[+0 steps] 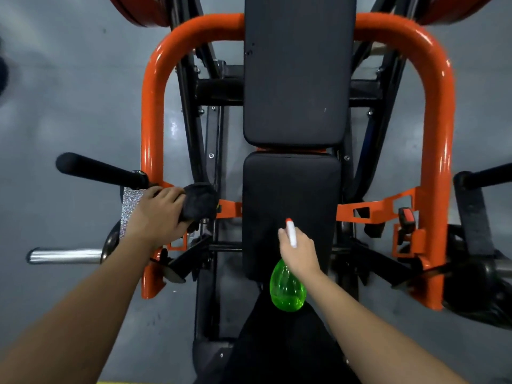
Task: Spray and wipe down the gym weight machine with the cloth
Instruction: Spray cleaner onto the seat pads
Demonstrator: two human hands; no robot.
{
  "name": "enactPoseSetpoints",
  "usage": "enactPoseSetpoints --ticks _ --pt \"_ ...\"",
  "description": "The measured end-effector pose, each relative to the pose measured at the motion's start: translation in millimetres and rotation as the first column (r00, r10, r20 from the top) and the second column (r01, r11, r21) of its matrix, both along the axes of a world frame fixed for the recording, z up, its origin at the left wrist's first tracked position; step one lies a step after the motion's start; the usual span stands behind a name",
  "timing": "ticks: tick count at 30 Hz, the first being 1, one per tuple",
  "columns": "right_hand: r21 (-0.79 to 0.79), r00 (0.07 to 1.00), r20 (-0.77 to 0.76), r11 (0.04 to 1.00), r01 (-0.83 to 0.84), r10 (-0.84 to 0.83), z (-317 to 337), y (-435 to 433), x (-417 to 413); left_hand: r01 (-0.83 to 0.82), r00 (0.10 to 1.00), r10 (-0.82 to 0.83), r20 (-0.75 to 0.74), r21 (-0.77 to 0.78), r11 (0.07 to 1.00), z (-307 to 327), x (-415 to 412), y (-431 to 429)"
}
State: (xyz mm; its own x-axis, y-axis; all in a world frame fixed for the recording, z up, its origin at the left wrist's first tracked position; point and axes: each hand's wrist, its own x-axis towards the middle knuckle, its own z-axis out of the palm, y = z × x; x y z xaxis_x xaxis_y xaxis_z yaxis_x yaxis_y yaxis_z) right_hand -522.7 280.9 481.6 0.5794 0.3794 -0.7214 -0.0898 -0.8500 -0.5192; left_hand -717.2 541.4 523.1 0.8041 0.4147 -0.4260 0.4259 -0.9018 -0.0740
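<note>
The weight machine has an orange tube frame [151, 112], a black back pad [297, 73] and a black seat pad [291, 189]. My left hand [158, 214] grips a dark cloth [201, 200] against the frame's left side, just below the black handle [99, 170]. My right hand [300, 250] holds a green spray bottle [286, 289] by its white trigger head, over the front of the seat. The red nozzle tip points forward at the seat pad.
A chrome weight peg [65, 256] sticks out at the left. Another black handle [487, 176] juts out on the right. Red weight plates [138, 9] sit at the top corners. Grey floor [69, 92] surrounds the machine.
</note>
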Motion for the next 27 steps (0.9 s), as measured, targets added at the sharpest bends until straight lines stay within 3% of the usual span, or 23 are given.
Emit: enactPoseSetpoints --ticks 4,8,11,15,18,23,27 --pt "0.027 0.963 0.168 0.977 0.209 -0.211 -11.4 -23.0 7.7 0.031 0.997 -0.034 0.072 0.037 0.999 -7.9 -1.7 1.9" --pt "0.064 0.938 0.273 0.977 0.204 -0.214 -5.9 -34.9 18.3 0.053 0.990 -0.060 0.127 0.062 0.997 -10.5 -3.8 0.4" --pt "-0.047 0.963 0.255 0.994 0.099 -0.083 -1.1 -39.1 25.3 0.053 0.992 -0.059 0.115 0.057 0.997 -7.0 -3.0 -2.5" --pt "-0.200 0.998 -0.056 0.980 -0.008 -0.003 -21.2 -57.1 26.6 0.049 0.995 -0.053 0.081 0.053 0.997 -3.2 -2.8 -4.0" --pt "-0.236 0.966 -0.137 0.940 -0.248 0.221 -19.6 -62.5 11.4 0.044 0.997 -0.048 0.067 0.056 0.997 -4.2 -3.8 -3.8" --pt "-0.163 0.857 -0.115 0.842 -0.515 0.502 -26.4 -51.5 -27.5 0.039 0.998 -0.042 0.045 0.065 0.997 -6.3 -3.4 -3.4" --pt "-0.292 0.820 -0.033 0.779 -0.555 0.572 -23.0 -41.6 -32.7 0.037 0.999 -0.038 0.024 0.059 0.998 -6.2 -3.3 -3.5"
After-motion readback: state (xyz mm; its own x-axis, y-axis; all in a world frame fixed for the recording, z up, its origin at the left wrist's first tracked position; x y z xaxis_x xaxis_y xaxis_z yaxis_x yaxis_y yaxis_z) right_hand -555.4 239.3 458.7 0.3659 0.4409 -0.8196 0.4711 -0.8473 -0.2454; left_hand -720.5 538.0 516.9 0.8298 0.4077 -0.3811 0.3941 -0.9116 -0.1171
